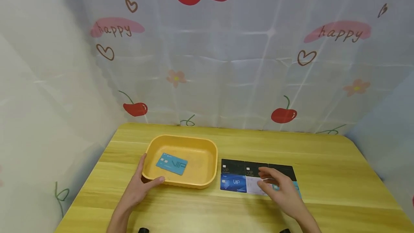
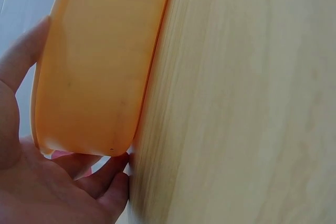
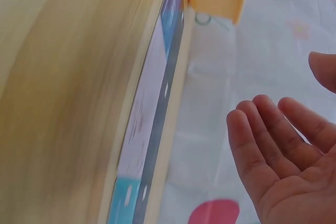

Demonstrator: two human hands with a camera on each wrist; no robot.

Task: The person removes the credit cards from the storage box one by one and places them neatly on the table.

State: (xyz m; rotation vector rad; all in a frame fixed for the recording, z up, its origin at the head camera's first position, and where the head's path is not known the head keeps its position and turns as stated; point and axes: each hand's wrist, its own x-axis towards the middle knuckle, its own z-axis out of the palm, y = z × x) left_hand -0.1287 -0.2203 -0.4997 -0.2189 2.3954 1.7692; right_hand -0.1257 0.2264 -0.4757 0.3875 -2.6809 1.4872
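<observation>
My left hand (image 1: 137,188) holds the left front corner of a yellow plastic tray (image 1: 198,161), thumb at the front rim and fingers along the left side. The left wrist view shows its fingers curled around the tray's corner (image 2: 94,87). Inside the tray lies a teal VIP card (image 1: 171,164). To the right, my right hand (image 1: 281,190) hovers over two rows of cards, its fingers relaxed and holding nothing. Black cards (image 1: 233,166) form the back row. In front are a blue VIP card (image 1: 233,183), a whitish card (image 1: 253,185) and another teal card (image 1: 297,188), partly hidden by the hand.
The wood-grain table (image 1: 194,211) runs up to a pale curtain (image 1: 223,92) printed with cherries, hearts and flowers. Pale walls of sheeting (image 1: 48,118) close off the left and right sides. Two small black objects (image 1: 143,230) peek in at the bottom edge.
</observation>
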